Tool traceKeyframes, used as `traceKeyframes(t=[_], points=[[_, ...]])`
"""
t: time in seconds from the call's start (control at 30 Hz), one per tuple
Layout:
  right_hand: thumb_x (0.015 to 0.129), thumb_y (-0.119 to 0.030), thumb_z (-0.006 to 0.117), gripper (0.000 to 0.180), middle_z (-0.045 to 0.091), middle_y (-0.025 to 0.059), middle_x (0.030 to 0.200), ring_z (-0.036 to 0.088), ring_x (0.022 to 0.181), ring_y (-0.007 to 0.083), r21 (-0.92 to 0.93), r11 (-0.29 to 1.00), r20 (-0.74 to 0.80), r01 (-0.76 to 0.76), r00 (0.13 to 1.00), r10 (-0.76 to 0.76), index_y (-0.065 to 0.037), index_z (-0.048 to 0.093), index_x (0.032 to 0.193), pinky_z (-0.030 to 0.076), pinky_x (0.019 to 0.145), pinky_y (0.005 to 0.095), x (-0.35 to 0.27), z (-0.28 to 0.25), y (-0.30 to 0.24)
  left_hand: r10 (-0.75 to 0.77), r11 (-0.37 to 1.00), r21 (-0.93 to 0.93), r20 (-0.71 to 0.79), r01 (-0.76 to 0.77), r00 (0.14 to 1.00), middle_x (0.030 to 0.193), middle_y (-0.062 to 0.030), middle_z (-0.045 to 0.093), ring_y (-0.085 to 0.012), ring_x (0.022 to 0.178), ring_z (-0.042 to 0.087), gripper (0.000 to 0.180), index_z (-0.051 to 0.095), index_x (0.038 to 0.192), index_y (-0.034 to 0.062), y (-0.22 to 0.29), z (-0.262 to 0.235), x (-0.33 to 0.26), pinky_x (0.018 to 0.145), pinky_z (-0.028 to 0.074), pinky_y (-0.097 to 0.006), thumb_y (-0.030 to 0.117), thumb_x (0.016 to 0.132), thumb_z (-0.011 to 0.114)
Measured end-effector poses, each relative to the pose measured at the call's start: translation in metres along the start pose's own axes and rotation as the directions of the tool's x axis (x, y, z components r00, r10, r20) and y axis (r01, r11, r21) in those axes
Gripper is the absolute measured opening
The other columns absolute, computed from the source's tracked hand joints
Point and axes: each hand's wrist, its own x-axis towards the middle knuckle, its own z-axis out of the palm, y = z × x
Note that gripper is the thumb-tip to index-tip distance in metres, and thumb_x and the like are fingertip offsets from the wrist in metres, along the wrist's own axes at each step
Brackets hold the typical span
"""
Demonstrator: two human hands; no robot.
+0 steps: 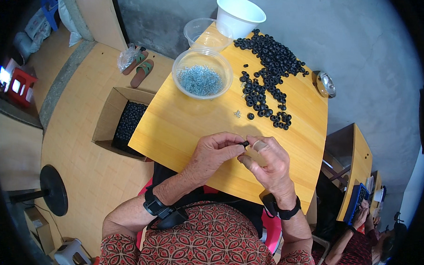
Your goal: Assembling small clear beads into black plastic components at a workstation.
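Observation:
Over the near part of the yellow wooden table (170, 129), my left hand (217, 150) pinches a small black round part (244, 144) between thumb and forefinger. My right hand (271, 163) is at its other side, fingers curled in close, with tan coverings on the thumb and a finger. Whatever its fingertips hold is too small to make out. Just beyond lie a few tiny silvery pieces (237, 114) and a single black part (250, 116). Many similar black parts (277, 55) spread over the far right of the tabletop. Small silvery-blue pieces (200, 80) fill a clear round tub (177, 73).
A white bowl (240, 10) and another clear tub (200, 28) stand at the far edge. Beyond the right edge is a round metal object (325, 84). On the floor at left sits a cardboard box (106, 115) of black parts. At lower right a person works at a blue tray (356, 204).

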Motion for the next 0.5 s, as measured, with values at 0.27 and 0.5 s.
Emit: traceKeyframes(t=[0.27, 0.5], points=[[0.066, -0.005, 0.079, 0.031, 0.063, 0.0125, 0.087, 0.062, 0.076, 0.0285, -0.177, 0.971, 0.034, 0.161, 0.987, -0.157, 0.0, 0.063, 0.092, 0.051, 0.068, 0.037, 0.009, -0.001, -0.006, -0.009, 0.996, 0.085, 0.015, 0.008, 1.0, 0.1, -0.0031, 0.067, -0.0093, 0.093, 0.061, 0.023, 0.067, 0.11, 0.0002, 0.003, -0.003, -0.002, 0.086, 0.05, -0.025, 0.007, 0.088, 0.068], [0.067, -0.005, 0.078, 0.028, 0.061, 0.0113, 0.083, 0.061, 0.074, 0.0292, -0.152, 0.973, 0.048, 0.172, 0.985, -0.167, -0.002, 0.06, 0.087, 0.05, 0.068, 0.0383, 0.005, 0.004, 0.001, -0.029, 0.994, 0.106, 0.024, 0.026, 0.999, 0.097, -0.0034, 0.069, -0.0083, 0.089, 0.062, 0.021, 0.068, 0.107, -0.0016, 0.003, -0.005, 0.0, 0.08, 0.051, -0.023, 0.008, 0.089, 0.067]])
